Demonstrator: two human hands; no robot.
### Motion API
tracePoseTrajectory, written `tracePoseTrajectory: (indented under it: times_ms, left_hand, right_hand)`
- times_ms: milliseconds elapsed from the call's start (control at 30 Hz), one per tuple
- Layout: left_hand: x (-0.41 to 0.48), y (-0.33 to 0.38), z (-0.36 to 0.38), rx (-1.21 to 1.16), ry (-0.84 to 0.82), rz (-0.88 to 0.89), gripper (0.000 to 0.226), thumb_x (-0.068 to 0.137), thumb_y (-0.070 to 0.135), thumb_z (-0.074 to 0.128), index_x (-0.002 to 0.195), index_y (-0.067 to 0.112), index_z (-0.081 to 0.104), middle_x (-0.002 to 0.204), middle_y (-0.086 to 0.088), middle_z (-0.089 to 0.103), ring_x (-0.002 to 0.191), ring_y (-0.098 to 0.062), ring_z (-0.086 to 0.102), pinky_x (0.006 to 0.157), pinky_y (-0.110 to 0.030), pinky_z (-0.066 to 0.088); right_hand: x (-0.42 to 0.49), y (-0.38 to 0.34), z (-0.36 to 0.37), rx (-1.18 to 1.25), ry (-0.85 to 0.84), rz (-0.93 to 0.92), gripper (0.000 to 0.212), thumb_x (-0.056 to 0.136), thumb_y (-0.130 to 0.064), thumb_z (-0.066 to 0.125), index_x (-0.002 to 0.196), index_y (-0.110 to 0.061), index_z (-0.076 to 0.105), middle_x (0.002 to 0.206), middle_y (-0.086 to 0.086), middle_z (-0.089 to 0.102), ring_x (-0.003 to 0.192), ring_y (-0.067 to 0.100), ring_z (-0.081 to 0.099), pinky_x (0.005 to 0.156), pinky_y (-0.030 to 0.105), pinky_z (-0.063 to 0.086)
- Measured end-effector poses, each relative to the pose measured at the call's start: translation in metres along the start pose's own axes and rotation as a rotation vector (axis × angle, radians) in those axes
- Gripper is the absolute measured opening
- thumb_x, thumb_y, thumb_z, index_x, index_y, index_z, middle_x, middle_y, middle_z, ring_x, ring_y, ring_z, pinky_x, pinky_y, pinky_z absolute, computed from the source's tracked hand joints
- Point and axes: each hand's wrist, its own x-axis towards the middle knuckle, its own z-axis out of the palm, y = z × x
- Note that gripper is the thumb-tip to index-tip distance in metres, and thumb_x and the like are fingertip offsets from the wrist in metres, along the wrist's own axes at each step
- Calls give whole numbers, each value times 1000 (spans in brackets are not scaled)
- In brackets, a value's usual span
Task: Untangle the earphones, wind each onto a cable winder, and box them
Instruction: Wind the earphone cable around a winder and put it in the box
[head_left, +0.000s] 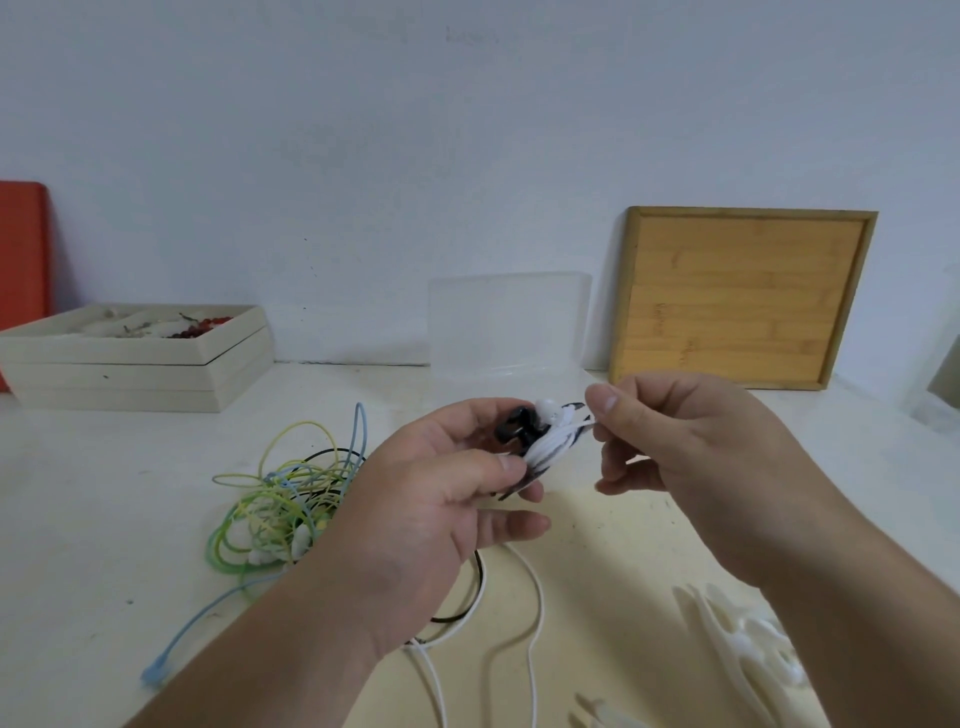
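Winding is going on: left hand (441, 499) is gripping the black cable winder (511, 428), right hand (670, 441) pinching the white earphone cable (550, 441); the next wrap is likely needing steady tension.

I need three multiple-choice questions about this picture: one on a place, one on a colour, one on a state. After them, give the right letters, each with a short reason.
1. Where does the wooden board stand?
A. flat on the floor
B. leaning on the wall, back right
C. inside a drawer

2. What colour is the cable wound on the cable winder that the left hand holds?
A. red
B. white
C. orange

3. In what state is the green, yellow and blue tangle?
A. loose on the table
B. wound on a winder
C. boxed

1 B: its top edge rests against the wall.
2 B: the white cable covers the black winder, and the right hand pinches a strand of it.
3 A: the cords lie in a heap to the left of the hands.
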Motion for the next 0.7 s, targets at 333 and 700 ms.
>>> tracePoseTrajectory:
  times_ms: [333, 700]
  left_hand:
    - [1, -2, -10, 202, -146, 117, 37, 76, 1, 58, 107, 13, 75, 109, -7, 73, 92, -17, 65, 73, -26, 56]
    - [2, 1, -14, 654, -206, 281, 42, 76, -1, 55, 105, 21, 77, 107, 3, 71, 110, -16, 64, 97, -24, 47]
  right_hand:
    - [-4, -3, -2, -120, -48, 68, 49, 98, -42, 49, 58, -16, 41, 55, 0, 32, 51, 20, 28, 49, 35, 29]
    - [-5, -1, -1, -496, -136, 93, 52, 100, -46, 47, 57, -18, 53, 52, -2, 29, 44, 13, 21, 41, 21, 20]
